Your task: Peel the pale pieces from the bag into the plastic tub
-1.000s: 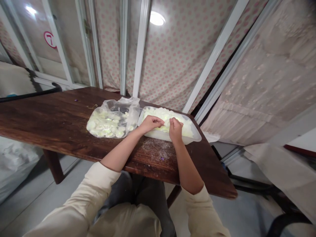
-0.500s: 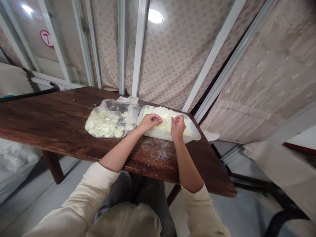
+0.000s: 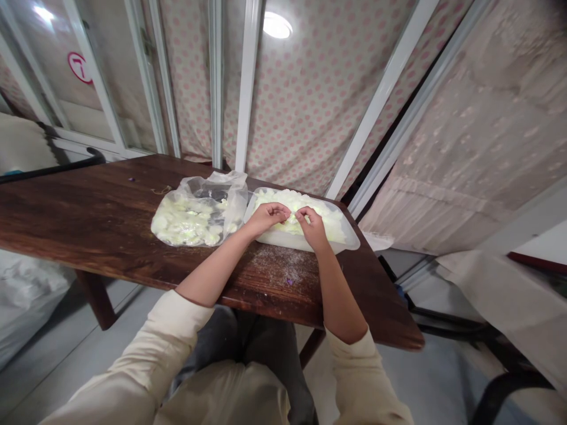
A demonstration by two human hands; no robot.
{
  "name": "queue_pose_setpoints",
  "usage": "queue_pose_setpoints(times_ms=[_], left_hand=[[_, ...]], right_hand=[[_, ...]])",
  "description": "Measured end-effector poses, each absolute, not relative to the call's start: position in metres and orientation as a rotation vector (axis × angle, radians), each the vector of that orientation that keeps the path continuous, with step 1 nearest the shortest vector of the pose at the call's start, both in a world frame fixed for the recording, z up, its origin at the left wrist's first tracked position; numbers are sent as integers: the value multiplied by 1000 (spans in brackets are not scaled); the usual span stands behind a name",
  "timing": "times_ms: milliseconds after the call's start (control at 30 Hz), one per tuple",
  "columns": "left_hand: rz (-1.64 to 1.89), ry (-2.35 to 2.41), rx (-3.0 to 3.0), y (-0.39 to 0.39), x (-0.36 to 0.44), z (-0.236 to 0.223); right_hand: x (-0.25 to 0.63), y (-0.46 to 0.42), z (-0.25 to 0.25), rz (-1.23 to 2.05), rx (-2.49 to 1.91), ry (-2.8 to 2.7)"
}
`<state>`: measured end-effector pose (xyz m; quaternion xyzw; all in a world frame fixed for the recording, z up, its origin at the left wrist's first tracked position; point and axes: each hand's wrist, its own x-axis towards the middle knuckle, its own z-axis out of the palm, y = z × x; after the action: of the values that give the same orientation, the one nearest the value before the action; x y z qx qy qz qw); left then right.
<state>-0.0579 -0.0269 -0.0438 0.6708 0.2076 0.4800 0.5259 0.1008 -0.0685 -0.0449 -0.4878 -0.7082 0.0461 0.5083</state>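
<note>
Pale-green clumps (image 3: pixel 296 203) under the right hand (image 3: pixel 312 229)

The one camera was worn on the person's head, and it looked forward and down through a very wide lens that bent the straight lines. The wooden counter (image 3: pixel 88 218) stood close below it, from 9 o'clock to the middle of the frame, with the left hand (image 3: pixel 266 216) and right hand (image 3: pixel 312 227) near the centre. The person's lap (image 3: pixel 221 395) came in at 6 o'clock, and a ceiling lamp (image 3: pixel 277 25) at 12 o'clock.
</note>
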Motion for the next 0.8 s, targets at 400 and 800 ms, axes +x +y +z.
queue_pose_setpoints(times_ms=[400,800], left_hand=[[1163,640,1569,-24,-57,-48],[1126,516,1579,-23,-57,-49]], right_hand=[[97,-70,-51,-152,-1347,-1604],[98,-70,-49,-170,-1270,-1780]])
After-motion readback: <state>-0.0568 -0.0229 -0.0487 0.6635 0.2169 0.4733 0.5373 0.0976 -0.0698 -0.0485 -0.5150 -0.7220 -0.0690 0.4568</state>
